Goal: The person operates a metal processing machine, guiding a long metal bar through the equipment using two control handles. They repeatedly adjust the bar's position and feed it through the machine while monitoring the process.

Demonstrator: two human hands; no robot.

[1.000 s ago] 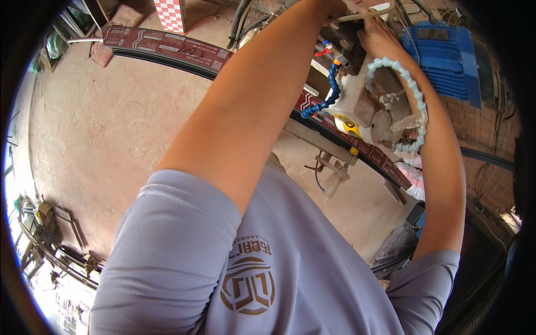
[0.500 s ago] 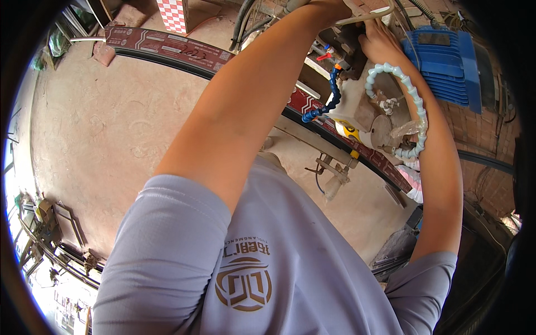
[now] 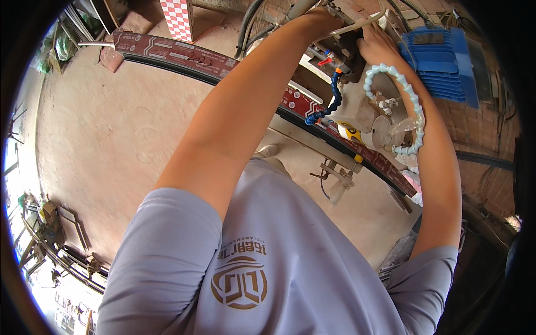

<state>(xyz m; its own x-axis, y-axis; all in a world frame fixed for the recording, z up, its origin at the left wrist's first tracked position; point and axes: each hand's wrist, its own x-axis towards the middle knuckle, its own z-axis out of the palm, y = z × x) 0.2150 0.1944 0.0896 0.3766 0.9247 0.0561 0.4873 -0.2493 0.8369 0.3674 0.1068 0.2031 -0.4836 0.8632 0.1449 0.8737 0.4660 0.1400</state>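
Both my bare arms reach forward to a machine at the top of the view. My left hand (image 3: pixel 325 21) is at the machine's dark metal part, next to a pale tube; its fingers are hidden. My right hand (image 3: pixel 381 47) lies against the right side of that dark part (image 3: pixel 350 50), fingers stretched forward and thumb apart, with nothing visible in it. Below the hands hang a blue segmented hose (image 3: pixel 335 95) with an orange joint and a pale segmented hose (image 3: pixel 412 92). A long bar in printed maroon film (image 3: pixel 167 51) runs beneath my left forearm past the machine.
A blue finned motor (image 3: pixel 438 64) stands right of my right forearm. A yellow-and-white container (image 3: pixel 350 132) sits beside the bar. A red-and-white checked box (image 3: pixel 177 19) stands at the top left. Dark metal frames (image 3: pixel 72 223) are at the lower left, above the pale floor (image 3: pixel 106 139).
The whole view has shifted slightly, the bar and box appearing a little lower and further right. Both hands stay at the machine.
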